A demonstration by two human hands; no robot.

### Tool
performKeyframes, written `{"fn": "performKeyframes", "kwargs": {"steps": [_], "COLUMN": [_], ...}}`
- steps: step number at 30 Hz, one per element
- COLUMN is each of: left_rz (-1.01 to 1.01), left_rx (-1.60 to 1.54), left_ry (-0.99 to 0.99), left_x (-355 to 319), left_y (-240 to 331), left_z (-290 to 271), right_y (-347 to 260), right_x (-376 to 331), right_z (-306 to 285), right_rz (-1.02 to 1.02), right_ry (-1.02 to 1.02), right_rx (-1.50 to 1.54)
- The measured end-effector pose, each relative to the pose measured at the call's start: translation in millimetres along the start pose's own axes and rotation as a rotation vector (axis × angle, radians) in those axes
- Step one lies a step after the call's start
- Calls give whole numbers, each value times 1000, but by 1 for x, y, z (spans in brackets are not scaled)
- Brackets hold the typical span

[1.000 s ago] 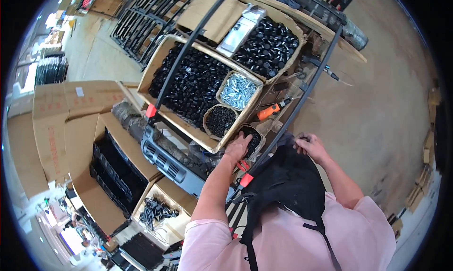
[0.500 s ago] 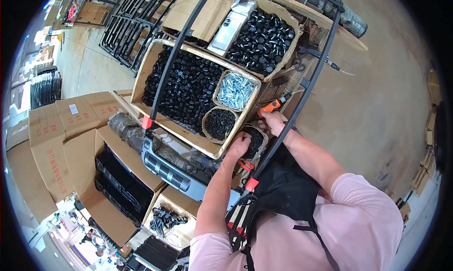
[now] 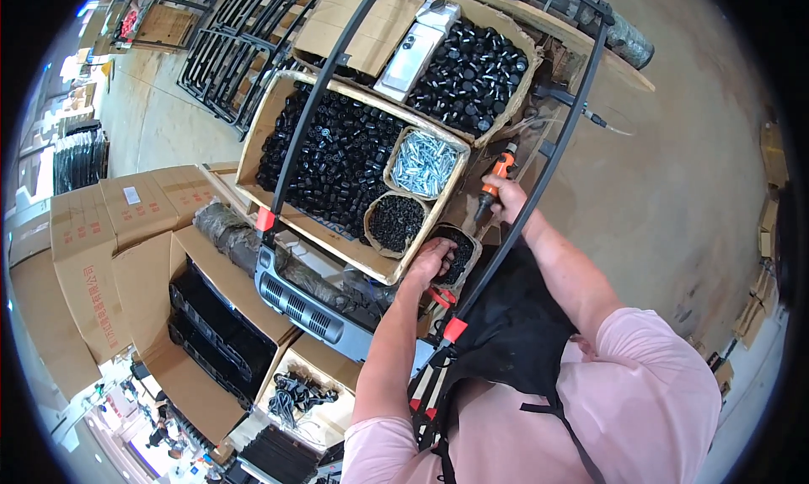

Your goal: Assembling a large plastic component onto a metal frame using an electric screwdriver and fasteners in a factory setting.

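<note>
My right hand point(image 3: 509, 199) is wrapped round an orange and black power screwdriver point(image 3: 498, 169), whose dark narrow end points down toward me. My left hand point(image 3: 432, 262) reaches into a small container of black screws point(image 3: 459, 255) at the near corner of the big box. Its fingers are curled together among the screws, and what they pinch, if anything, is hidden. Just beyond stands a second small tub of tiny black parts point(image 3: 395, 223), with a tub of silvery bolts point(image 3: 423, 163) behind it.
A large carton of black plastic knobs point(image 3: 333, 143) and another of black capped feet point(image 3: 480, 71) stand ahead. A black metal frame bar point(image 3: 539, 168) crosses in front of my right arm. A grey vented panel point(image 3: 299, 303) and an open cardboard box point(image 3: 190, 349) lie to the left.
The screwdriver has swung round in my right hand and moved up, its dark end now toward me. My left hand stays at the screw container, shifted slightly.
</note>
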State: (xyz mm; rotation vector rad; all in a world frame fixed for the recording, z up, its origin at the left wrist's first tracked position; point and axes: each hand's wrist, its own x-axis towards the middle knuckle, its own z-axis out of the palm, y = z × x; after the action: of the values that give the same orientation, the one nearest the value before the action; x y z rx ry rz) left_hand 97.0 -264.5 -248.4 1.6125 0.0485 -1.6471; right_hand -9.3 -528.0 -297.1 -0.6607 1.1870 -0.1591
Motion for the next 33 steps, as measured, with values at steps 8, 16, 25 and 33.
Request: {"fn": "performKeyframes", "kwargs": {"steps": [8, 16, 25, 33], "left_rz": [55, -106, 410, 723], "left_rx": [113, -576, -978, -1241], "left_ry": [103, -301, -351, -308], "left_x": [-9, -58, -142, -169], "left_y": [0, 37, 57, 64], "left_z": [9, 9, 40, 82], "right_y": [-36, -13, -127, -197], "right_x": [-58, -110, -268, -306], "right_z": [-25, -89, -83, 16], "right_rz": [180, 73, -485, -959], "right_ry": [-315, -116, -370, -756], "right_rx": [164, 105, -416, -857]}}
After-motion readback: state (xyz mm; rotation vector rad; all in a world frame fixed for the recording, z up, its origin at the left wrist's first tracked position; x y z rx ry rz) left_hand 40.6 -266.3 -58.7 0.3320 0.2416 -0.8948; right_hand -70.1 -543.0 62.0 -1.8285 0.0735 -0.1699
